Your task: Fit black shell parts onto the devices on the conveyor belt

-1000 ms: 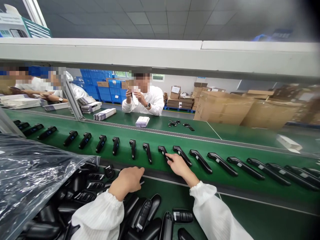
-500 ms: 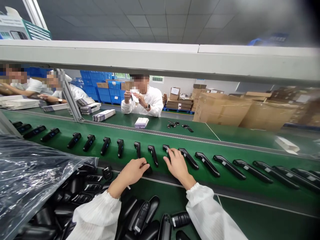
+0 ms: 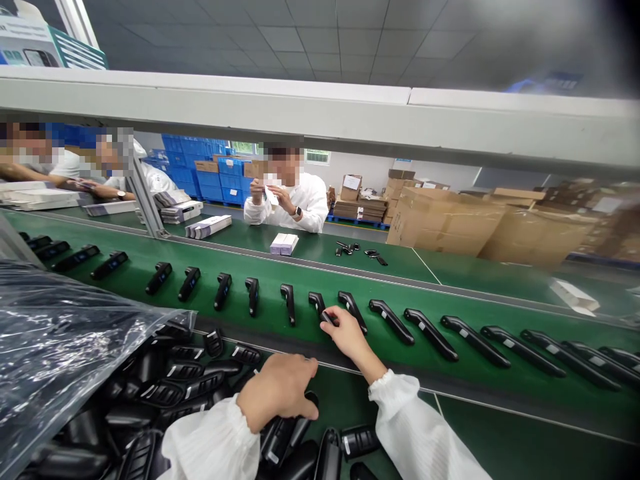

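Observation:
My right hand (image 3: 345,337) pinches the lower end of a black angled handheld device (image 3: 316,299) on the green conveyor belt (image 3: 200,327). Its thumb and index finger close round the device, hiding part of it. Over the pile of loose black casings at the near side is my left hand (image 3: 280,390), thumb and fingers apart. A smooth black casing (image 3: 311,402) lies just beneath its thumb; whether they touch I cannot tell. Similar black devices (image 3: 393,321), some with small white labels, lie spaced in a row along the belt.
Clear plastic sheeting (image 3: 75,347) covers part of the pile at left. A metal rail (image 3: 300,110) crosses overhead, with an upright post (image 3: 145,197). Across the belt, a co-worker (image 3: 313,200) holds a small white item near white boxes (image 3: 284,244). Cardboard boxes (image 3: 440,220) stand behind.
My left hand has moved from the belt's near edge back over the pile, its fingers spreading. My right hand has shifted left and lower, onto another device. The row has slid right.

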`<state>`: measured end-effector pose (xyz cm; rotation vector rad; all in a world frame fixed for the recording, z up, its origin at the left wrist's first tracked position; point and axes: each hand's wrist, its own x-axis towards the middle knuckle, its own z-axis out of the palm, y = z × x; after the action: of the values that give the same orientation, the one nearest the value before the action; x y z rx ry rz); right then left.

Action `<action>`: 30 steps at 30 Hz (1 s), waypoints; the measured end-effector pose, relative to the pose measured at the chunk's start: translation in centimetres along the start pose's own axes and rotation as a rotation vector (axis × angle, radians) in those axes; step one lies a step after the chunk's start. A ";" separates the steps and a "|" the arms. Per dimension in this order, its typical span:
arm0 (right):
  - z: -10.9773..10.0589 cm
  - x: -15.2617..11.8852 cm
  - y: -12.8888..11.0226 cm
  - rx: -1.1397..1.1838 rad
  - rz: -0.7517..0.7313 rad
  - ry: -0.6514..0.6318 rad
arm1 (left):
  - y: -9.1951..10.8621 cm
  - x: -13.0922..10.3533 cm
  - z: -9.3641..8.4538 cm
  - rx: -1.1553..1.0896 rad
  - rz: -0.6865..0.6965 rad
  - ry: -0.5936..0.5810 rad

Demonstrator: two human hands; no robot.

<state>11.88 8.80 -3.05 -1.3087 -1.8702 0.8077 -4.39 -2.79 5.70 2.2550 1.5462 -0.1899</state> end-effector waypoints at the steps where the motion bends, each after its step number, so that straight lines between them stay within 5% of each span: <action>1: 0.1 -0.1 0.2 -0.087 0.005 0.000 | 0.3 0.1 0.4 0.010 0.032 -0.015; 9: 0.6 -0.1 -0.4 -0.707 0.097 0.034 | -0.4 1.9 2.2 -0.158 0.103 0.197; 13: 0.1 -0.1 -0.5 -0.758 0.130 0.052 | -1.1 2.5 1.5 -0.353 0.104 0.270; 16: -0.4 -0.5 -0.7 -0.735 0.123 0.179 | -2.4 2.7 0.4 -0.579 0.090 0.302; 20: -0.8 -0.6 -1.7 -0.364 -0.045 0.315 | -4.4 2.9 -1.0 -0.911 0.012 0.419; 25: 0.2 -0.7 -3.8 0.526 0.022 -0.048 | -4.4 3.5 -0.9 -1.194 0.006 0.534; 30: 0.6 -0.7 -4.7 0.820 0.036 -0.086 | -2.9 3.7 0.1 -1.050 0.039 0.459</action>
<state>9.19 6.68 0.25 -0.7833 -1.3214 1.4615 -5.62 1.22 3.65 1.4927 1.3027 0.9800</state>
